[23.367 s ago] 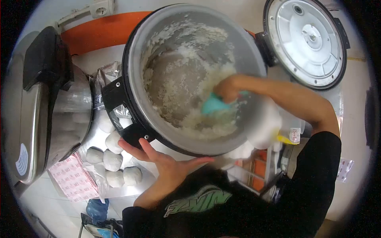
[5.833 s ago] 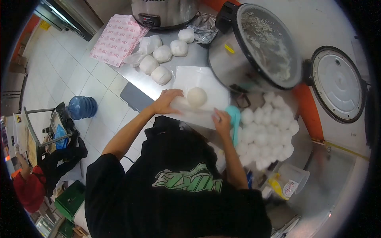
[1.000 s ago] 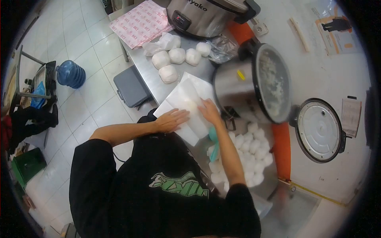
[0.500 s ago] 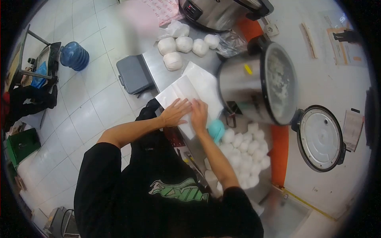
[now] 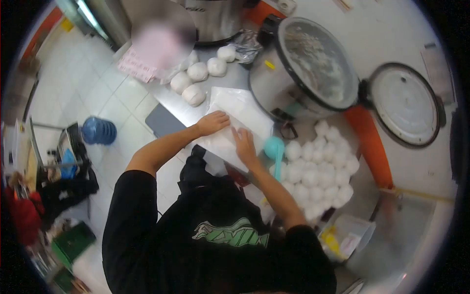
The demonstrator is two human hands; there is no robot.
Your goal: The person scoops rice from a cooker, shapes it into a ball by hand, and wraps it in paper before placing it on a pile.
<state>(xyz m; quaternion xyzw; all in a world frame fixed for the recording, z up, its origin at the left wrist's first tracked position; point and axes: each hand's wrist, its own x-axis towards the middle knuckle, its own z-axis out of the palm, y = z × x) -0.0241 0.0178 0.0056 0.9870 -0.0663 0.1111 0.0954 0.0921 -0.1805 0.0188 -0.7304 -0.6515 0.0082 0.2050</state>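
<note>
Angled inward, the left hand [image 5: 214,122] and right hand [image 5: 244,143] lie unclenched, fingers extended, on white paper [image 5: 221,144].

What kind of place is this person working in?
Most likely a commercial kitchen or food stall, going by a large open cooker with white residue inside, white wrapped bundles on a metal counter, and a turquoise scoop beside many rounded white lumps.
</note>
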